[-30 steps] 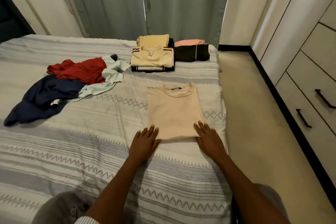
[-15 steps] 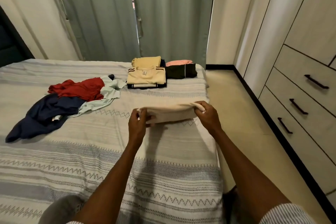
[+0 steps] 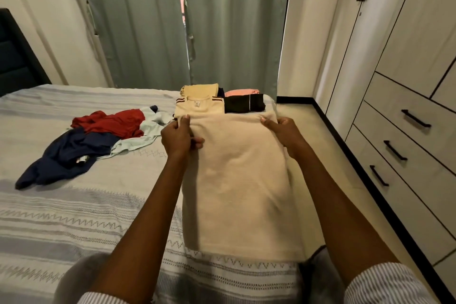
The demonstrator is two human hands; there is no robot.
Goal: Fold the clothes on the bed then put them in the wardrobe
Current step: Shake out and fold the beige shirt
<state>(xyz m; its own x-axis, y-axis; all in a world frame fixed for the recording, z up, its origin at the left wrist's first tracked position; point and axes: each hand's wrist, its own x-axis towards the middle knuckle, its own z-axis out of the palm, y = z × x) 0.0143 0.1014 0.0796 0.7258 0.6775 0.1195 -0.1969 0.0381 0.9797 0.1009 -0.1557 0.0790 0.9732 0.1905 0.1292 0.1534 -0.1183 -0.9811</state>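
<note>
A beige shirt [image 3: 237, 180] hangs in the air over the bed [image 3: 74, 217], folded to a long panel. My left hand [image 3: 179, 137] pinches its upper left corner and my right hand [image 3: 283, 131] grips its upper right corner. Beyond it lie folded clothes: a cream shirt with dark stripes [image 3: 199, 106], a black garment [image 3: 244, 104] and a pink one [image 3: 240, 92]. Unfolded red [image 3: 111, 122], navy [image 3: 69, 155] and pale blue [image 3: 148, 128] clothes lie in a heap at the left.
The wardrobe [image 3: 407, 57] with drawers [image 3: 404, 131] and black handles lines the right wall. A strip of beige floor [image 3: 320, 155] runs between it and the bed. Grey-green curtains [image 3: 185, 20] hang behind the bed.
The beige shirt lay flat on the bed with both hands at its near edge. Both hands took hold of it, folded it over and raised it off the cover.
</note>
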